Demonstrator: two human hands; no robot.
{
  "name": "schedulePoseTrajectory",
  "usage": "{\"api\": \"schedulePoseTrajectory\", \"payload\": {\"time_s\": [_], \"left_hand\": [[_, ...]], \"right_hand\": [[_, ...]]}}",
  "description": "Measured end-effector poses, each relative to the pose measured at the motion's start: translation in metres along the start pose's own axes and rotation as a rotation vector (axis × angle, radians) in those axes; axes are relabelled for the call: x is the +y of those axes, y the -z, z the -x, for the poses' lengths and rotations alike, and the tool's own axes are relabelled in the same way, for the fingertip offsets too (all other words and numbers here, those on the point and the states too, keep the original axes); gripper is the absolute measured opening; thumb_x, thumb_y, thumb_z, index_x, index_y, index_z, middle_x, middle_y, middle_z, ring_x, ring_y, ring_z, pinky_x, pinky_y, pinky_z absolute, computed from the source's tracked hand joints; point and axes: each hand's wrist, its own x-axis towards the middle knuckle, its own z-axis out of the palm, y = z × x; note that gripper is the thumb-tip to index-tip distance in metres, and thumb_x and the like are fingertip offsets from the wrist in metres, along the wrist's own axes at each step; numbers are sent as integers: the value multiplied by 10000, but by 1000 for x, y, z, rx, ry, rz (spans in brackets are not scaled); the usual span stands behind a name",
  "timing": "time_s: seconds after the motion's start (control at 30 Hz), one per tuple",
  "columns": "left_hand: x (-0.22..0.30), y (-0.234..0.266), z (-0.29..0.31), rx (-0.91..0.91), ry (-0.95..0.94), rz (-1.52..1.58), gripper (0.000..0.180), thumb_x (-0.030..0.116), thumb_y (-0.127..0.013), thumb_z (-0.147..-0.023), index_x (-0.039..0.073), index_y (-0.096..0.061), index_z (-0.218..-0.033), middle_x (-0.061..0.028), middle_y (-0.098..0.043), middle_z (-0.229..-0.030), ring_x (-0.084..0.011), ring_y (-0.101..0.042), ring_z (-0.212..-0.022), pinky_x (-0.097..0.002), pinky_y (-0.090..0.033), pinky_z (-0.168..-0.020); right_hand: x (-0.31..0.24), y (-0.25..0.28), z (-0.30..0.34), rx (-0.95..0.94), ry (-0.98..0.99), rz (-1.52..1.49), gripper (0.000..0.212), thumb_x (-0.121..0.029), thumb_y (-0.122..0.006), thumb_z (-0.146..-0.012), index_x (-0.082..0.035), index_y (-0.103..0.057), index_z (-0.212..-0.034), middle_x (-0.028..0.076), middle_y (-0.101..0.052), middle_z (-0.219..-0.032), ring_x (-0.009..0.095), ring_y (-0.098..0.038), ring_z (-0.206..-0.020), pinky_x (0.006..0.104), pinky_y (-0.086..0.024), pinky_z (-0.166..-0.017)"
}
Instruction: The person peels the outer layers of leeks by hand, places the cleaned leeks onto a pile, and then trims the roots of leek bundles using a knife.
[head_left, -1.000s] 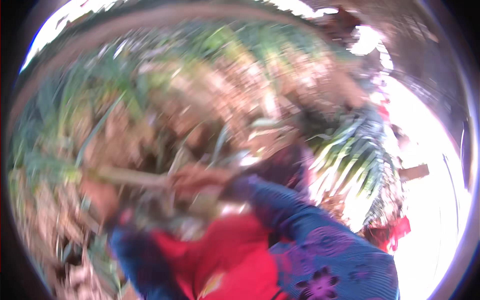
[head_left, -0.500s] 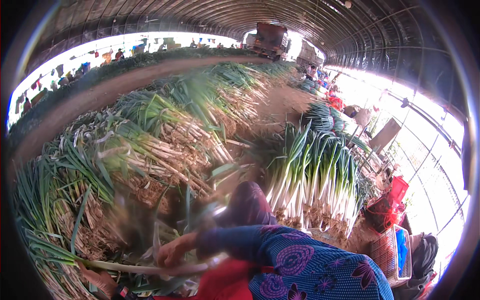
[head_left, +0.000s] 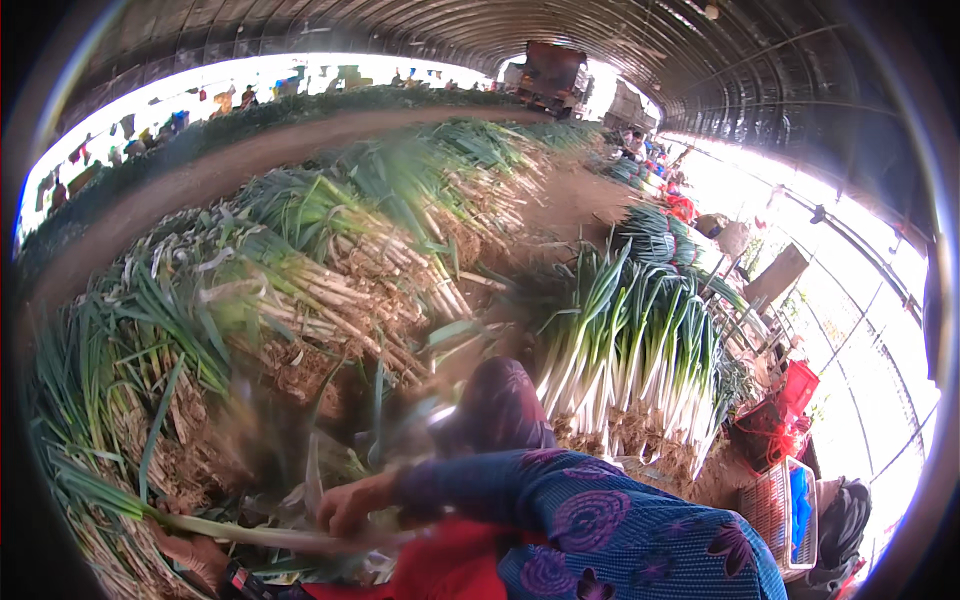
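Note:
My right hand [head_left: 350, 503], in a blue flowered sleeve, reaches to the left and closes on a long leek stalk [head_left: 255, 535] low in the picture. My left hand [head_left: 188, 553] sits under the stalk's left part and grips it; a dark strap [head_left: 238, 580] is on that wrist. The stalk's green leaves [head_left: 90, 485] trail off to the left. Loose leaves blur around both hands. My knee in dark purple cloth [head_left: 500, 400] rises just behind them.
Heaped rows of leeks with earthy roots [head_left: 300, 265] fill the left and middle. A standing bundle of trimmed leeks [head_left: 630, 350] is at the right, with a red bag [head_left: 795, 395] and a mesh basket [head_left: 772, 512] beyond. A dirt path [head_left: 570, 200] leads to a vehicle [head_left: 550, 75].
The view has swung up from a blurred close look to the whole tunnel. Both hands sit lower in the picture, still on the leek stalk.

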Motion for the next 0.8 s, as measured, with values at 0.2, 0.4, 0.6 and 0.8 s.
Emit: {"api": "schedulePoseTrajectory", "payload": {"time_s": [0.2, 0.4, 0.6, 0.8], "left_hand": [[13, -104, 58, -44, -141, -156, 156, 238, -612, -849, 98, -565, -898, 2, -504, -705, -142, -473, -626, -295, -421, -581], [22, -83, 25, -81, 149, 271, 293, 334, -593, -877, 50, -523, -858, 16, -395, -639, -133, -364, -563, -268, -322, -554], [38, -59, 17, -275, 197, 199, 389, 423, -592, -833, 35, -568, -817, 33, -373, -601, -103, -322, -527, -253, -272, -540], [45, -53, 22, -173, 200, 129, 272, 289, -522, -899, 47, -549, -778, 30, -311, -540, -100, -276, -485, -269, -247, -509]], "right_hand": [[19, 15, -6, 114, -174, 60, 313, -199, -630, -797, 1, -648, -1038, 37, -645, -834, 120, -609, -740, 296, -514, -651], [33, 18, -4, 128, -177, -10, 230, -202, -608, -795, -21, -669, -922, 20, -570, -746, 110, -550, -675, 274, -471, -597], [72, 21, -21, 695, -137, -700, 191, -181, -569, -823, -41, -573, -954, 28, -478, -781, 185, -529, -719, 417, -491, -594], [62, 31, -15, 572, -142, -1287, 187, -117, -539, -826, -6, -553, -976, 130, -592, -889, 280, -584, -869, 466, -451, -883]]}}
